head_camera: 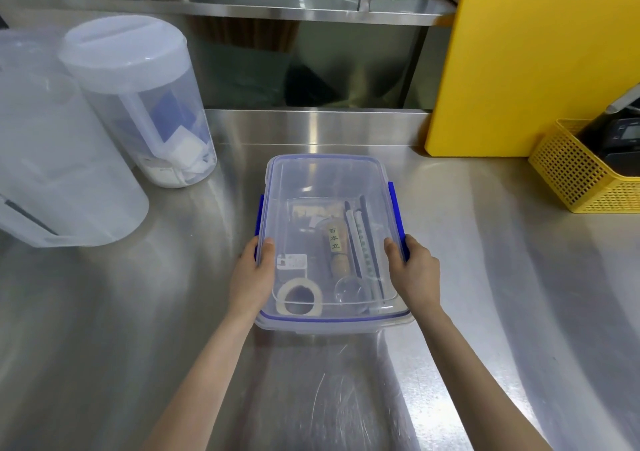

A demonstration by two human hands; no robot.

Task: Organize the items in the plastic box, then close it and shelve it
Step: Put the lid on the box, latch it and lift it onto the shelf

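Note:
A clear plastic box [329,180] with a blue seal and blue side clips sits on the steel counter, its lid on top. Inside lie a roll of tape [300,298], a bamboo whisk in a tube [336,242], long thin sticks [363,242], a small white label card [292,261] and a round clear piece [349,291]. My left hand [254,274] grips the box's left side, thumb on the lid. My right hand [414,270] grips the right side over the blue clip, thumb on the lid.
Two big translucent lidded jugs [138,104] stand at the left. A yellow cutting board [530,69] leans at the back right, with a yellow mesh basket [581,173] holding dark items beside it. A steel shelf [311,10] runs above the counter's back.

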